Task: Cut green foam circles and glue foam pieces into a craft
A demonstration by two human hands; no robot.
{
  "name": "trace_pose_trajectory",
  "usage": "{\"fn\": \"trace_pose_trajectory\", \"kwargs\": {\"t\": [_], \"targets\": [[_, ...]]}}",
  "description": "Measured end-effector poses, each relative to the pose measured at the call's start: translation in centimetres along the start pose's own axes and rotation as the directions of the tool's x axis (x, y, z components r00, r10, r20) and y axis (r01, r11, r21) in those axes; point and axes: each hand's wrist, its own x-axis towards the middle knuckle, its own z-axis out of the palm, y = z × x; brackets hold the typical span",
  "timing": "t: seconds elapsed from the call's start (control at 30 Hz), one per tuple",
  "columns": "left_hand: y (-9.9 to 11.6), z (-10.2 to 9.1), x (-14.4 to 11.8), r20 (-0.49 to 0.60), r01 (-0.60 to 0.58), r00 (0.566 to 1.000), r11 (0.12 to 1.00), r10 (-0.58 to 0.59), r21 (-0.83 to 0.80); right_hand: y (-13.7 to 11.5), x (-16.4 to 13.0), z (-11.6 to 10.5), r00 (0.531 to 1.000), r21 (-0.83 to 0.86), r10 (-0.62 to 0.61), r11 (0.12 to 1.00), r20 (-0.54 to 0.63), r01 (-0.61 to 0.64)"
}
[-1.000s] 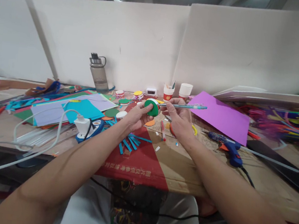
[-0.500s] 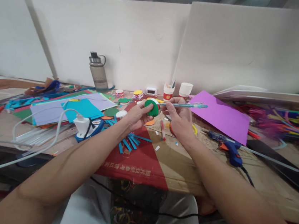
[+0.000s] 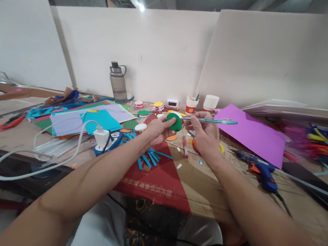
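My left hand (image 3: 159, 130) grips a small round piece with a green paper face (image 3: 174, 122) and a white rim, held up above the cardboard work surface (image 3: 193, 181). My right hand (image 3: 204, 133) pinches a light blue pen (image 3: 211, 121) that lies level, its tip against the green round piece. Blue paper strips (image 3: 149, 159) lie fanned out on the cardboard just under my left wrist.
Coloured paper sheets (image 3: 93, 117) and a white plug with cable (image 3: 101, 137) lie at left. A grey water bottle (image 3: 118, 82) stands by the back wall. Two paper cups (image 3: 202, 103), a purple sheet (image 3: 251, 135) and a blue glue gun (image 3: 261, 173) are at right.
The view has shifted, so everything sits a little further right and lower. Both hands keep the same hold on the green round piece and the pen.
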Motion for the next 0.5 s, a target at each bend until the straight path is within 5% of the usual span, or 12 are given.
{"fn": "trace_pose_trajectory", "kwargs": {"t": [0.5], "targets": [[-0.2, -0.32, 0.06, 0.02, -0.008, 1.0, 1.0, 0.008, -0.008, -0.04, -0.09, 0.12, 1.0, 0.016, 0.026, 1.0, -0.012, -0.025]]}}
